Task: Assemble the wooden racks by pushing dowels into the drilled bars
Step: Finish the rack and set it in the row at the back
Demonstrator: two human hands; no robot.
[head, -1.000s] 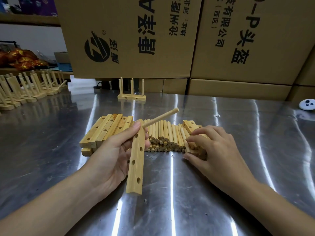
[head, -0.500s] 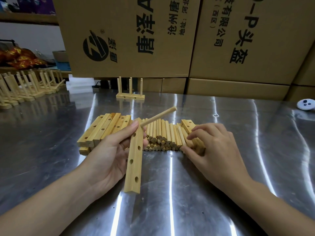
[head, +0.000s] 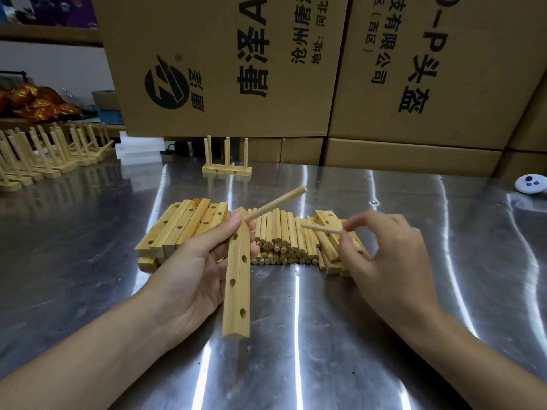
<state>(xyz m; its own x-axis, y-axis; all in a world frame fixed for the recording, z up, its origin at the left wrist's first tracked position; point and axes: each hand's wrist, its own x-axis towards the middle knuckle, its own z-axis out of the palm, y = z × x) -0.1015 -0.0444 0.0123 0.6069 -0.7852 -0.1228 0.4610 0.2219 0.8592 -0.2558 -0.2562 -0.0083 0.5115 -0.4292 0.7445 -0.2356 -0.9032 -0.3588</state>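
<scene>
Our left hand grips the drilled bar, fingers curled round it. The bar runs from six o'clock up to twelve. One dowel already sits in its top end and pokes out toward two o'clock.

Our right hand was down on the dowel pile a moment ago. Now it has come up, and it pinches a new dowel at three o'clock from the bar's top. We think this one goes into the next hole, since more holes on the bar show empty.

The spare bars lie at eleven o'clock. A finished rack stands at twelve, farther back on the steel table.
</scene>
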